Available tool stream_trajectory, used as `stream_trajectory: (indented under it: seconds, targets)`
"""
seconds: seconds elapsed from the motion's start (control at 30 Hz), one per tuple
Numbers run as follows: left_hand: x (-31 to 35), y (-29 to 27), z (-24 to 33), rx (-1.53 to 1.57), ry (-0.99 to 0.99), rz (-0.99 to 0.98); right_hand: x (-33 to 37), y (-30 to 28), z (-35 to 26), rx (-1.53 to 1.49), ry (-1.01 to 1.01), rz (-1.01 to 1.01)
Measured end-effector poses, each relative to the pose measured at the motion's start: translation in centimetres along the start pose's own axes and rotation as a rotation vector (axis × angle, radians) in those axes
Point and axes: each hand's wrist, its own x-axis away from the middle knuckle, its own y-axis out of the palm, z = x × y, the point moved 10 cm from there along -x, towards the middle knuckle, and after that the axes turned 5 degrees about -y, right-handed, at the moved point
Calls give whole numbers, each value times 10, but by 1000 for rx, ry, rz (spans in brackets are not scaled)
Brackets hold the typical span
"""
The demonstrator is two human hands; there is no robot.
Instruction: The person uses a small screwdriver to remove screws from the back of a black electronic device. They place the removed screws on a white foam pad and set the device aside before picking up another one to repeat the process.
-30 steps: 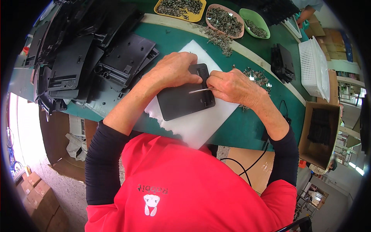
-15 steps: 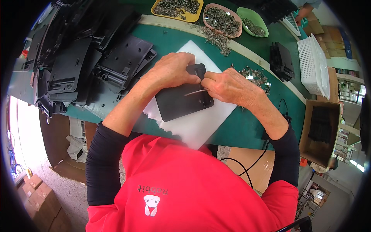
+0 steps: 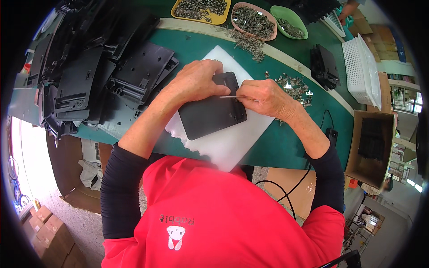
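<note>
A flat black plastic panel with rounded corners and a slotted strip along its right end lies on a white foam sheet. My left hand grips the panel's far edge, its thumb pressed on the top face. Pinched in my right hand is a thin metal tool, whose exact kind I cannot make out. The tool crosses the panel's surface near the slotted strip, pointing left toward my left thumb. The fingertips of my right hand are close to that strip, and what lies beneath them is hidden.
Small metal clips fill a yellow tray, a pink bowl and a green bowl; loose clips lie right of the foam. Black panels are stacked left. A white basket and cardboard box stand right.
My right hand has shifted slightly, and the tool has swung from slanting toward me to lying nearly level, farther up the panel. My left hand keeps its grip on the panel.
</note>
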Motion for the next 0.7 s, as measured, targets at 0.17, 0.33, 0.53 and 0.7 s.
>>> stream_trajectory:
  seconds: [0.17,0.33,0.53,0.7]
  targets:
    - [1,-1,2,-20,32,28,-3,3,-6,157,35,-117]
    - [1,0,0,-16,-4,20,-2,2,-9,288,122,-156]
    - [0,-1,0,-17,-5,16,3,7,21,-313,462,-109]
    - [0,-2,0,-30,12,19,15,14,41,-520,655,-152]
